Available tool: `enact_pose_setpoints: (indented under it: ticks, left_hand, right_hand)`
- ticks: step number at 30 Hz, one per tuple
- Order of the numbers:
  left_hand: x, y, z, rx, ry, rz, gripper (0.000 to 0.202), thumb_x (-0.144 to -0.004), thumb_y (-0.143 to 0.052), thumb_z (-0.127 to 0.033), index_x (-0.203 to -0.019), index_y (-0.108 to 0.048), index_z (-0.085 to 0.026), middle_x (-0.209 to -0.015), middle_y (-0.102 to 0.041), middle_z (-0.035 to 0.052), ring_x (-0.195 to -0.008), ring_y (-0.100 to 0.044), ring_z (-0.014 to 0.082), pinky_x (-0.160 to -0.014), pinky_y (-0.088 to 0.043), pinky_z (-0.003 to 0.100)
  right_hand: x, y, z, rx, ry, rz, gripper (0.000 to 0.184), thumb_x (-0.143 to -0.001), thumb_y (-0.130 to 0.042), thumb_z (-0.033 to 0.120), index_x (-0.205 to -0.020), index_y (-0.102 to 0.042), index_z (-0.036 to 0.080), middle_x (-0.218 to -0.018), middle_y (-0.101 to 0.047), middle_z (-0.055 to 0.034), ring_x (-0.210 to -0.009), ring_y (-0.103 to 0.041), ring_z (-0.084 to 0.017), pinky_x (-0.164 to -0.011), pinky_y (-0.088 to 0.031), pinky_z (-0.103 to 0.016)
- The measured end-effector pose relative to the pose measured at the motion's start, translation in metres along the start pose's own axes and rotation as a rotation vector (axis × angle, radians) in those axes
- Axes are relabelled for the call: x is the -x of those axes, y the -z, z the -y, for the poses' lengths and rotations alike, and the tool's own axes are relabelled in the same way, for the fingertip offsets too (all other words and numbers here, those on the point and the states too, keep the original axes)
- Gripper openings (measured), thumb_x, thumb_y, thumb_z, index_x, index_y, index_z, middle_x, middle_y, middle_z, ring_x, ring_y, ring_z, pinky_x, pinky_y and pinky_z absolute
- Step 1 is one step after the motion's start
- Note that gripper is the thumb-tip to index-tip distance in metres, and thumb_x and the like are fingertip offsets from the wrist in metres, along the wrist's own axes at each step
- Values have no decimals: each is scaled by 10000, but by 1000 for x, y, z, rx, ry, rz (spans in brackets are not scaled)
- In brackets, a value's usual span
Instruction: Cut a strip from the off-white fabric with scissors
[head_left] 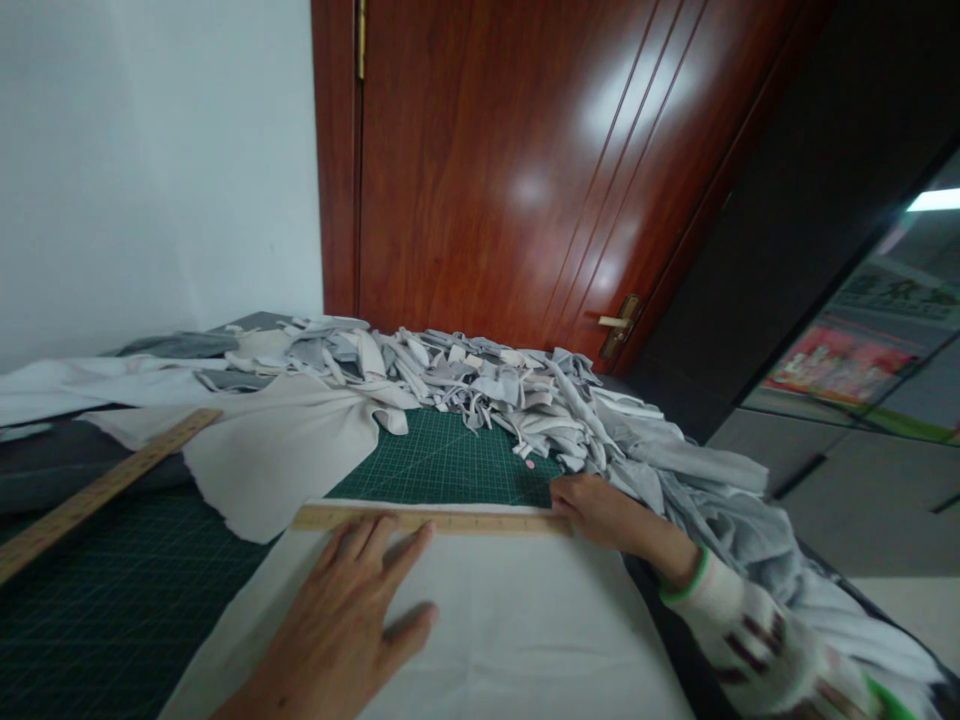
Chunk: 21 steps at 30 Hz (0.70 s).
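My left hand (352,610) lies flat with fingers spread on a white sheet of fabric (525,630), its fingertips pressing on a short wooden ruler (427,518) laid along the sheet's far edge. My right hand (600,508) rests at the ruler's right end, fingers curled down at the fabric's corner; whether it holds a tool is hidden. The fabric lies on a dark green cutting mat (450,460).
A heap of grey and white fabric strips (517,385) runs along the far and right side of the mat. A beige fabric piece (277,450) and a long wooden ruler (90,495) lie at left. A reddish wooden door (525,170) stands behind.
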<state>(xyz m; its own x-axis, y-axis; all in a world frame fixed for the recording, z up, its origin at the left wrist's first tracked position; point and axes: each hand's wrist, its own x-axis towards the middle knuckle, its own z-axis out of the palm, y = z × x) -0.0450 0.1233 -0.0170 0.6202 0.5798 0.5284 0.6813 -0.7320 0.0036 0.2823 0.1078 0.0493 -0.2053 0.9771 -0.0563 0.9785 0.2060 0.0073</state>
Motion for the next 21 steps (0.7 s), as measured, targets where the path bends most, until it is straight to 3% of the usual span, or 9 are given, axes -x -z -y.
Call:
enact_pose_setpoints:
  ticks: [4,10,17,21]
  left_hand:
    - [3,-2,3,-14,7,-4,564,-844,-581,-533,-1360,-533,-311,-1364,-563,109,-1215,-527,345,-991,-412,463]
    - [2,-2,10,-60,-37,14,565,-878,-534,-572,-1387,-498,-329,-1387,-563,111,-1244,-531,335,-1002,-424,473]
    - [-3,6,13,-65,-70,103,527,-920,-529,-471,-1418,-450,-319,-1396,-556,105,-1276,-511,319,-1014,-451,504]
    - [-3,12,9,-60,-90,94,496,-923,-544,-375,-1406,-464,-293,-1374,-576,80,-1263,-522,288,-1028,-459,468]
  right_hand:
    - [1,-3,-1,-18,2,-20,202,-880,-438,95,-799,-611,160,-789,-669,-49,-740,-613,-154,-654,-370,-241]
    - [4,-12,-1,-38,11,-90,223,-909,-408,99,-831,-611,150,-832,-677,-58,-760,-621,-158,-670,-386,-248]
    - [6,-18,3,-60,9,-144,232,-924,-395,96,-872,-617,135,-878,-692,-94,-787,-638,-182,-689,-406,-271]
    - [8,-19,5,-48,6,-157,214,-905,-402,73,-922,-609,126,-932,-691,-110,-822,-644,-189,-707,-413,-275]
